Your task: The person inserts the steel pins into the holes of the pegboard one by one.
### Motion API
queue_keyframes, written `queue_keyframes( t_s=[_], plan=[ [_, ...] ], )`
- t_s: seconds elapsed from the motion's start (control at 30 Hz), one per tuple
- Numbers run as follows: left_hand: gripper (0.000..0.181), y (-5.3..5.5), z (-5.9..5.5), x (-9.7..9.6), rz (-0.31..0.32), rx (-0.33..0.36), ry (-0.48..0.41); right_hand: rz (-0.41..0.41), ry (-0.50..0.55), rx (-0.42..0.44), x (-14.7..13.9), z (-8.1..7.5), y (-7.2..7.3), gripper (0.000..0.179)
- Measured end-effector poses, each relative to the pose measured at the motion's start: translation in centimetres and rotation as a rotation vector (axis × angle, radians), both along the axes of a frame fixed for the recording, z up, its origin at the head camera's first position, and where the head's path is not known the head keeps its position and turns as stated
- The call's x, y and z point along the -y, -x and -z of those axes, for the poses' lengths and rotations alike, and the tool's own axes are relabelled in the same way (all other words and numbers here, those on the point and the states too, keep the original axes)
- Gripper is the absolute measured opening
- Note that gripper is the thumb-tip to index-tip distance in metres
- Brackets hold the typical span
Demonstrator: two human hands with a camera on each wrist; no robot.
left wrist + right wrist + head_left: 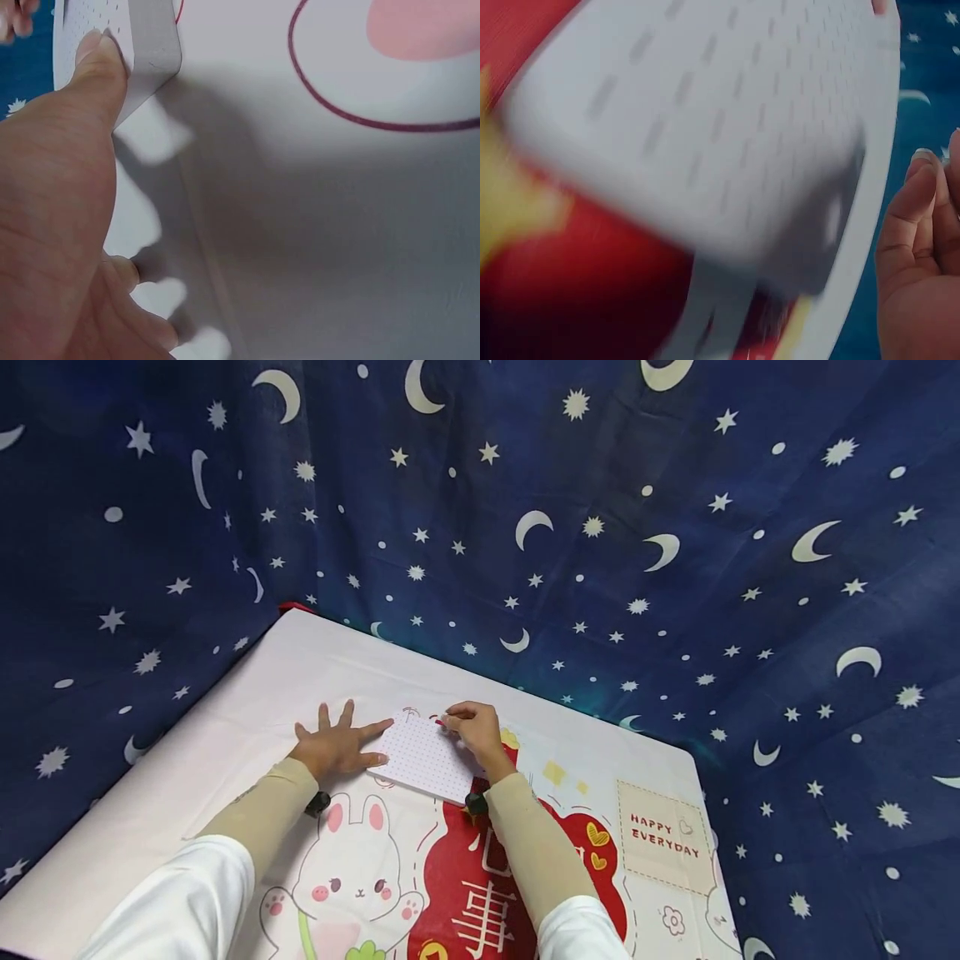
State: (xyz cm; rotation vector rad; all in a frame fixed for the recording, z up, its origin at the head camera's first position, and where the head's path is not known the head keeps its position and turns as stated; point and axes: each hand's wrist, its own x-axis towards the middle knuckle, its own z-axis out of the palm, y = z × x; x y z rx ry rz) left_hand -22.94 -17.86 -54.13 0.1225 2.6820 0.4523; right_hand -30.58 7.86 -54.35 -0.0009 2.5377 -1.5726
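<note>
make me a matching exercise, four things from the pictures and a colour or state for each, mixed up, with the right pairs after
Things
1. left hand
2. backdrop cloth
3. right hand
4. board

Colours and states
A. white, with rows of small dark marks
B. has a small red piece at its fingertips
C. fingers spread apart
D. dark blue, with pale moons and stars

Right pairs: 1-C, 2-D, 3-B, 4-A
</note>
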Motion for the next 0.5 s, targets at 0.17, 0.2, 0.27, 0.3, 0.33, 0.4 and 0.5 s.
queue_keyframes(
  t_s=[0.17, 0.2, 0.27, 0.3, 0.33, 0.4, 0.5],
  plan=[
    [0.083, -0.1, -0.4, 0.2, -0.004, 0.020, -0.012, 0.065, 0.015, 0.006, -4.3, -0.8, -0.6, 0.021],
    [0.083, -0.1, -0.4, 0.2, -0.003, 0.021, -0.017, 0.083, 0.011, 0.008, -5.3, -0.9, -0.9, 0.021],
    [0.084, -0.2, -0.3, 0.1, 0.003, 0.023, -0.030, 0.119, 0.003, 0.022, -7.6, -1.0, -1.6, 0.021],
    [0.084, -0.2, -0.3, 0.1, 0.006, 0.020, -0.035, 0.136, -0.001, 0.027, -8.8, -1.0, -2.1, 0.020],
    [0.084, -0.2, -0.2, 0.1, 0.006, 0.020, -0.041, 0.153, -0.006, 0.036, -9.9, -0.9, -2.5, 0.020],
    [0.084, -0.1, -0.2, 0.0, 0.007, 0.012, -0.041, 0.176, -0.027, 0.047, -12.1, -0.8, -3.5, 0.020],
    [0.085, 0.0, -0.3, -0.2, 0.012, 0.008, -0.035, 0.209, -0.067, 0.074, -15.0, -0.4, -5.1, 0.020]
  ],
)
